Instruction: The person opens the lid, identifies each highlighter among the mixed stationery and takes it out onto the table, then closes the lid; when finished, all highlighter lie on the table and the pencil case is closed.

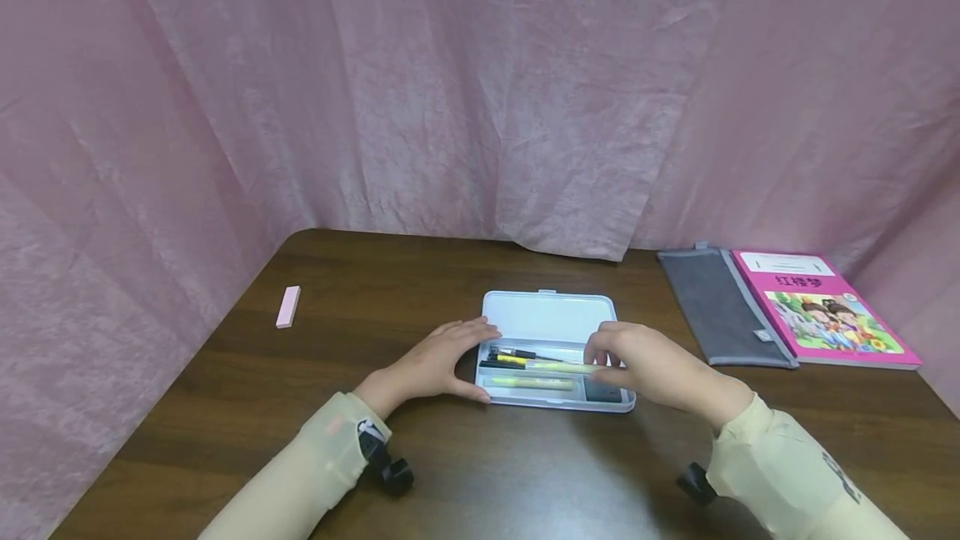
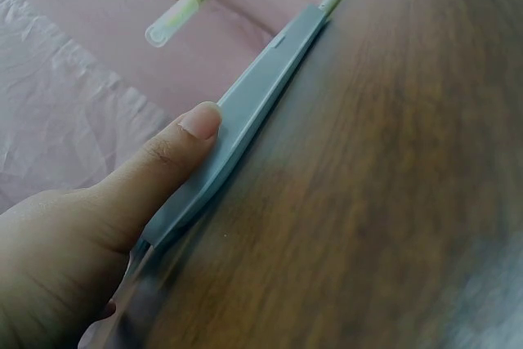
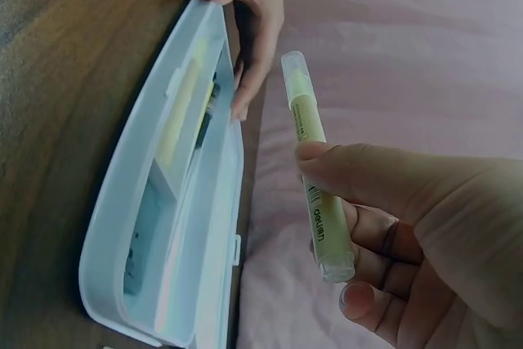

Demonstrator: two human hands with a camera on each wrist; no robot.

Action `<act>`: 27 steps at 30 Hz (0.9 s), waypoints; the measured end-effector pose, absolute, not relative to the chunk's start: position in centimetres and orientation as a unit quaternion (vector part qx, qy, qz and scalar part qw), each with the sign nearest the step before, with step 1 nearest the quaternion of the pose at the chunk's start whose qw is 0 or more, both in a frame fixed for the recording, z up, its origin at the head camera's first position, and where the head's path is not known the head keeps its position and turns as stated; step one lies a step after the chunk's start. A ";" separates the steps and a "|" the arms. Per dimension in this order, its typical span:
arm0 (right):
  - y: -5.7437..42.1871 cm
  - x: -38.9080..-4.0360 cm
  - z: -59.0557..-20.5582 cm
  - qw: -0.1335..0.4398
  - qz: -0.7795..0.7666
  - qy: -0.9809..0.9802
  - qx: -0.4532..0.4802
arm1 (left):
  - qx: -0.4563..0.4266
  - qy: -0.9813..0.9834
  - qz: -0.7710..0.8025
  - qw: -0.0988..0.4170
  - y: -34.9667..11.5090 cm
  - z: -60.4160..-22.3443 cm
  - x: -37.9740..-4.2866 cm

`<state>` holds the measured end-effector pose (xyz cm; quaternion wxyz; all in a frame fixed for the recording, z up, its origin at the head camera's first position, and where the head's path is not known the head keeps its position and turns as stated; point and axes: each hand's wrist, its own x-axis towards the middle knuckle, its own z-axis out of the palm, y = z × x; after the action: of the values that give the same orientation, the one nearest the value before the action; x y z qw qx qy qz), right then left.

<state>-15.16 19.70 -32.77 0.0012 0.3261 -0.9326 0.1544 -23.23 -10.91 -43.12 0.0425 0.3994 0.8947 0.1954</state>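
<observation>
A pale blue-white pencil case (image 1: 551, 319) lies on the table with its lid folded back. My left hand (image 1: 438, 361) holds the case's left end, the thumb on the near wall and the fingers at the far side. In the right wrist view, my right hand (image 3: 409, 226) pinches a yellow highlighter (image 3: 315, 177) with a clear cap, raised off the case. Inside the case, a second yellow highlighter (image 1: 532, 383) lies in the near compartment, and a black-ended pen (image 1: 502, 365) lies behind it. A dark block (image 1: 602, 391) fills the near right compartment.
At the table's left lies a pink-white bar (image 1: 288, 307). On the far right, a grey pouch (image 1: 720, 307) lies against a pink picture book (image 1: 832, 315). Pink curtains (image 1: 480, 90) hang behind the brown table (image 1: 390, 273).
</observation>
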 end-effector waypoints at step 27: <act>25.8 -12.7 -33.3 0.098 0.163 -0.941 0.279 | 0.397 0.895 0.197 0.050 -10.9 -43.0 -23.2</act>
<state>-12.70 25.79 -33.32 0.0981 0.2787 -0.9414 0.1625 -23.16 -10.93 -43.05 0.0500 0.3974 0.8948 0.1971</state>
